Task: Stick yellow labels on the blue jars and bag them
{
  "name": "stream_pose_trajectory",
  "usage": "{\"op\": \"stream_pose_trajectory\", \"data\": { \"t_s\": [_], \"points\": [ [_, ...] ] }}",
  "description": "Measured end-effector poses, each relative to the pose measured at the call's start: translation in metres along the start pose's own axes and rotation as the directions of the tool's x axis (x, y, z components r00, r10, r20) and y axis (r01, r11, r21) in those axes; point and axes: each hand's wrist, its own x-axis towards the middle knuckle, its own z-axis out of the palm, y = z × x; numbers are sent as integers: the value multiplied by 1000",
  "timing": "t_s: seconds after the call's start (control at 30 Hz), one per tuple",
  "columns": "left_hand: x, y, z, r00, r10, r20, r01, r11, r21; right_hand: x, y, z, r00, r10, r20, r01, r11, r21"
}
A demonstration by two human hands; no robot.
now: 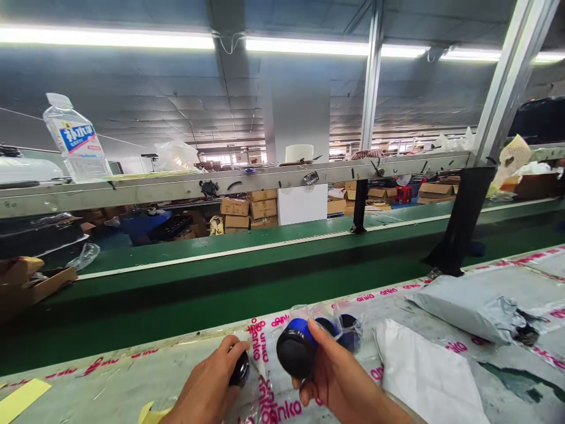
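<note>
Clenching a black-lidded blue jar in the right grip, black lid in the left grip

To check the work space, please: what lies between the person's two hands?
In the head view, a plastic sheet with pink lettering lies between the left hand and the right hand.
</note>
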Motion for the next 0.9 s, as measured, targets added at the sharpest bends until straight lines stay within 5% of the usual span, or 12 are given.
{"op": "stream_pose_trajectory", "data": {
  "t_s": [0.2, 0.47, 0.9],
  "points": [
    [9, -6, 7, 974, -173, -143, 196, 966, 168, 13, 24, 6, 980, 175, 99, -184, 978, 95],
    [9, -17, 4, 985, -144, -91, 149, 987, 61, 23, 43, 3, 971, 123, 206, -154, 978, 143],
    [5, -24, 3, 986, -134, -97, 130, 991, -44, 23, 52, 4, 987, 103, 122, -110, 993, 49]
  ]
}}
